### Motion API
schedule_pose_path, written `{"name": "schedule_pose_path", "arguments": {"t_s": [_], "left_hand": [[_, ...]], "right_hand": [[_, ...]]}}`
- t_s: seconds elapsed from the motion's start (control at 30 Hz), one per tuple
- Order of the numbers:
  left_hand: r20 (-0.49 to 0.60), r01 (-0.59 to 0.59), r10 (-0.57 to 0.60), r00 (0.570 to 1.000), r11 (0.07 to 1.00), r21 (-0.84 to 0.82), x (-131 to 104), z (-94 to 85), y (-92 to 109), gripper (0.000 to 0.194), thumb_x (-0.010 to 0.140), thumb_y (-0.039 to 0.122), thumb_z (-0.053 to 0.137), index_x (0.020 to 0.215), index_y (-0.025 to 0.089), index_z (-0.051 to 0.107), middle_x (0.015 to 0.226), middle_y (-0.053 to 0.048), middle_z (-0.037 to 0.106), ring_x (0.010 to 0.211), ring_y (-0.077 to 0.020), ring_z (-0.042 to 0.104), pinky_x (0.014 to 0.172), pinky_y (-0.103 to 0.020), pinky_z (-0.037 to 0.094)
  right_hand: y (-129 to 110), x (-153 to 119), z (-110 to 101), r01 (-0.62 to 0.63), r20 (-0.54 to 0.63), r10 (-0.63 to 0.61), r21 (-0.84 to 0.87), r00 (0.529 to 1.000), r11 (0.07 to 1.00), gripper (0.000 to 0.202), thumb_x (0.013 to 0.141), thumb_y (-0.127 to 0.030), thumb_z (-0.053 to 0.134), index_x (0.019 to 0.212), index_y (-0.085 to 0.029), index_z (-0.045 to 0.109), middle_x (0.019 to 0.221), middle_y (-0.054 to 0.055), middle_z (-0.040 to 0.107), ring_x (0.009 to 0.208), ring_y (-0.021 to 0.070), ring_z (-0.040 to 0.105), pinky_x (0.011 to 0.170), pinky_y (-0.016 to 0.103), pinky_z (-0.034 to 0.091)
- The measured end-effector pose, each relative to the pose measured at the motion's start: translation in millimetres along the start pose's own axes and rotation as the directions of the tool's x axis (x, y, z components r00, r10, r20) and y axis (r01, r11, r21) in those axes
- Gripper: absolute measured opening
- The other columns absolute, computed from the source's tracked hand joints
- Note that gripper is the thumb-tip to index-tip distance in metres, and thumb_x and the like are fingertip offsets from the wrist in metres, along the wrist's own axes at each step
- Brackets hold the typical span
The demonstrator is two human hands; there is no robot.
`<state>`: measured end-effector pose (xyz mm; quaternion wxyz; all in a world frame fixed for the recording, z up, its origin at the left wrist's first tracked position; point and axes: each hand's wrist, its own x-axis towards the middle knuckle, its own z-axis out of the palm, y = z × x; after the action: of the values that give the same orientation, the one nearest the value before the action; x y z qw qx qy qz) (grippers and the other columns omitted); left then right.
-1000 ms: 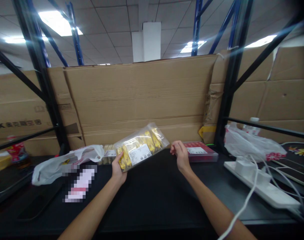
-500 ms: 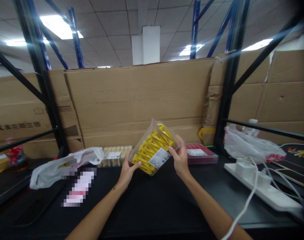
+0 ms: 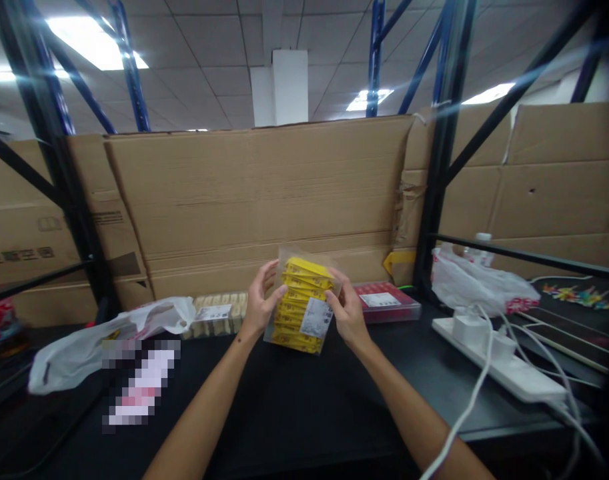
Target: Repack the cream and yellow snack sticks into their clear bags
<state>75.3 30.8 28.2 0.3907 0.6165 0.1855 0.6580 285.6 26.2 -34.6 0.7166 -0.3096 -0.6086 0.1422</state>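
Observation:
A clear plastic bag of yellow packets is held up above the black table, nearly upright with a slight tilt. It carries a white printed label on its lower right. My left hand grips the bag's left edge, thumb in front and fingers behind. On the opposite edge, my right hand pinches the bag near the label, its thumb on the front. Behind my left hand lies a clear pack of cream-coloured pieces with a white label. A flat red box with a label sits behind my right hand.
A white plastic bag and a blurred-out pink-and-white item lie left. At right are a white power strip with cables, another plastic bag and a bottle. Cardboard walls the back between black posts.
The bag of yellow packets has turned from a strong slant to nearly upright. My left hand has moved up along its edge. The whole view has shifted slightly.

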Motion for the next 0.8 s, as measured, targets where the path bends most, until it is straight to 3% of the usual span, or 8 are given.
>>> {"name": "schedule_pose_path", "arguments": {"t_s": [0.1,0.2,0.37,0.53,0.6,0.67,0.73,0.8], "left_hand": [[-0.064,0.021,-0.02,0.998,0.999,0.028,-6,-3.7,2,0.059,0.073,0.016,0.087,0.129,0.025,0.07,0.135,-0.012,0.068,0.13,-0.0333,0.06,0.107,-0.04,0.049],[-0.013,-0.015,0.017,1.0,0.993,0.121,-15,-8.9,5,0.057,0.072,0.019,0.087,0.126,0.024,0.072,0.135,-0.012,0.067,0.129,-0.0347,0.059,0.107,-0.04,0.048],[0.0,-0.003,0.003,1.0,0.983,0.183,-18,-12.1,6,0.041,0.074,0.029,0.085,0.112,0.021,0.074,0.115,-0.009,0.071,0.105,-0.0305,0.066,0.094,-0.035,0.051],[-0.043,-0.041,0.055,0.998,0.961,0.275,-12,-11.4,1,0.024,0.081,0.031,0.079,0.103,0.022,0.075,0.105,-0.005,0.069,0.099,-0.0247,0.061,0.086,-0.028,0.045],[-0.064,-0.052,0.076,0.995,0.949,0.31,-10,-10.1,0,0.016,0.085,0.031,0.075,0.098,0.022,0.074,0.097,-0.003,0.067,0.093,-0.0224,0.058,0.082,-0.027,0.043],[-0.086,-0.054,0.088,0.992,0.941,0.334,-5,-8.5,-2,0.009,0.088,0.03,0.072,0.088,0.021,0.072,0.086,-0.001,0.062,0.083,-0.0203,0.054,0.077,-0.027,0.041],[-0.112,-0.05,0.093,0.989,0.939,0.34,1,-7.0,-4,0.013,0.088,0.027,0.069,0.077,0.021,0.067,0.077,0.0,0.057,0.077,-0.0192,0.051,0.075,-0.027,0.039],[-0.141,-0.04,0.091,0.986,0.944,0.328,8,-6.1,-6,0.016,0.086,0.022,0.066,0.07,0.021,0.062,0.073,0.001,0.055,0.076,-0.0189,0.051,0.074,-0.028,0.039]], "right_hand": [[-2,1,-1,0.024,0.052,-0.025,0.015,0.998,1.0,0.049,0.099,-0.045,0.06,0.145,-0.027,0.056,0.145,0.008,0.062,0.134,0.0311,0.058,0.115,0.047,0.045],[-6,1,1,0.052,0.108,-0.054,0.022,0.993,0.998,0.047,0.1,-0.043,0.058,0.145,-0.028,0.055,0.144,0.009,0.062,0.133,0.0306,0.057,0.116,0.048,0.043],[-11,-2,3,0.042,0.092,-0.041,0.0,0.995,0.999,0.049,0.096,-0.044,0.062,0.142,-0.029,0.058,0.144,0.008,0.061,0.135,0.0324,0.055,0.116,0.048,0.042],[-19,-1,7,-0.086,0.12,0.077,0.078,0.99,0.993,0.045,0.092,-0.047,0.064,0.132,-0.028,0.062,0.128,0.007,0.07,0.112,0.0306,0.066,0.094,0.042,0.054],[-25,3,12,-0.134,0.084,0.127,0.084,0.988,0.987,0.037,0.094,-0.05,0.062,0.123,-0.026,0.065,0.114,0.006,0.073,0.099,0.0276,0.068,0.083,0.037,0.054],[-31,11,19,-0.172,0.005,0.172,0.07,0.985,0.983,0.029,0.095,-0.052,0.06,0.101,-0.024,0.067,0.092,0.003,0.071,0.084,0.0236,0.065,0.072,0.032,0.051],[-35,23,25,-0.196,-0.054,0.199,0.062,0.978,0.979,0.031,0.093,-0.051,0.062,0.078,-0.024,0.059,0.072,0.0,0.062,0.071,0.0197,0.058,0.064,0.03,0.045],[-35,36,29,-0.206,-0.074,0.211,0.065,0.975,0.976,0.03,0.087,-0.044,0.067,0.068,-0.024,0.054,0.065,-0.002,0.057,0.066,0.0178,0.054,0.061,0.029,0.041]]}}
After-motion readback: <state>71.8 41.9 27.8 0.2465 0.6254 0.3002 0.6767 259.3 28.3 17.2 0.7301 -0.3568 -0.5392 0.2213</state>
